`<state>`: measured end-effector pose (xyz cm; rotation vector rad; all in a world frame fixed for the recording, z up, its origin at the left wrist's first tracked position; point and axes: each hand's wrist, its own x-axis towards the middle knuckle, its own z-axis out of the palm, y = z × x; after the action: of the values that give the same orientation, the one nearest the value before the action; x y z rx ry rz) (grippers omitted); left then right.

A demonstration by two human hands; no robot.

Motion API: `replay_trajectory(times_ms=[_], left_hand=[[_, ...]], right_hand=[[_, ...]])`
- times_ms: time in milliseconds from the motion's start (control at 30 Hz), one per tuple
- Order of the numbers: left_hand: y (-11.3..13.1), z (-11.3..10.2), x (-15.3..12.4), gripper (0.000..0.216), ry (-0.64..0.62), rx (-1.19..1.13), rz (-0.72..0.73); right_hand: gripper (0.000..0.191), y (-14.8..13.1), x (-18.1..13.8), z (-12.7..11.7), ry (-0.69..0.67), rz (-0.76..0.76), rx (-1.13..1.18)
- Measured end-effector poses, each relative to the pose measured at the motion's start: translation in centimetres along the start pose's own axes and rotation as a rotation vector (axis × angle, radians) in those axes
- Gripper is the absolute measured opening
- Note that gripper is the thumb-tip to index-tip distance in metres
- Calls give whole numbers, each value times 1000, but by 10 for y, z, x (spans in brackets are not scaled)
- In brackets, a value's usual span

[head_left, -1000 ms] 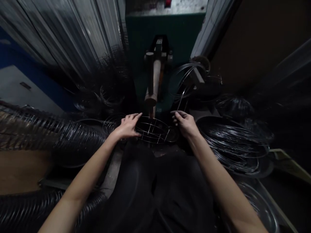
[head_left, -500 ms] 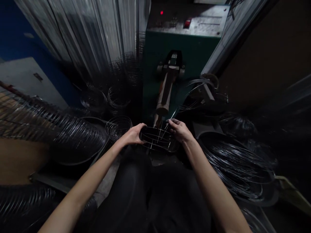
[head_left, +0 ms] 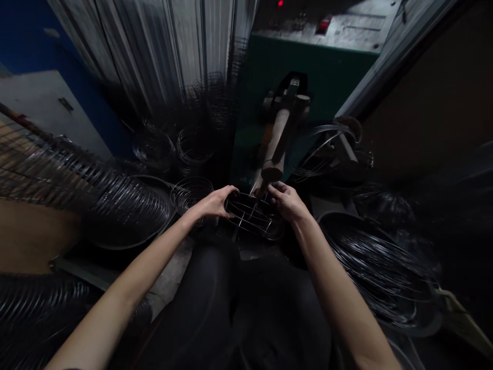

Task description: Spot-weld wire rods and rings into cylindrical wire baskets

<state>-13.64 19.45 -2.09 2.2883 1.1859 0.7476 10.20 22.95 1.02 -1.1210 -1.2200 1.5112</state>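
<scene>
A round wire grille (head_left: 249,215) with crossing rods lies just under the tip of the brown welding arm (head_left: 278,145) of a green machine (head_left: 308,67). My left hand (head_left: 213,203) grips the grille's left rim with curled fingers. On the right side, my right hand (head_left: 287,201) is closed over the grille's rods close to the arm's tip; whether it pinches a separate thin wire I cannot make out. Both forearms reach forward over my dark lap.
Rows of stacked wire rings (head_left: 88,192) lie at the left, and a smaller ring stack (head_left: 190,192) sits beside my left hand. A heap of wire hoops (head_left: 379,267) fills the right. More hoops hang on a holder (head_left: 335,141) at the machine's right. Corrugated sheet (head_left: 154,56) stands behind.
My right hand has moved left onto the grille, bringing a thin wire down to it. The grille now sits closer under the arm's tip. The camera has tilted, shifting the scene right.
</scene>
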Motion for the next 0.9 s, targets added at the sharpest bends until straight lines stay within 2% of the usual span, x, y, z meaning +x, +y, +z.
replay_trajectory(times_ms=[233, 567, 900], left_hand=[[-4, -4, -2, 65, -1, -5, -24], [-9, -5, 0, 64, 10, -31, 9], [-12, -9, 2, 67, -20, -25, -23]], right_hand=[[49, 10, 9, 5, 37, -31, -14], [49, 9, 15, 4, 20, -29, 32], [46, 8, 20, 9, 12, -21, 58]])
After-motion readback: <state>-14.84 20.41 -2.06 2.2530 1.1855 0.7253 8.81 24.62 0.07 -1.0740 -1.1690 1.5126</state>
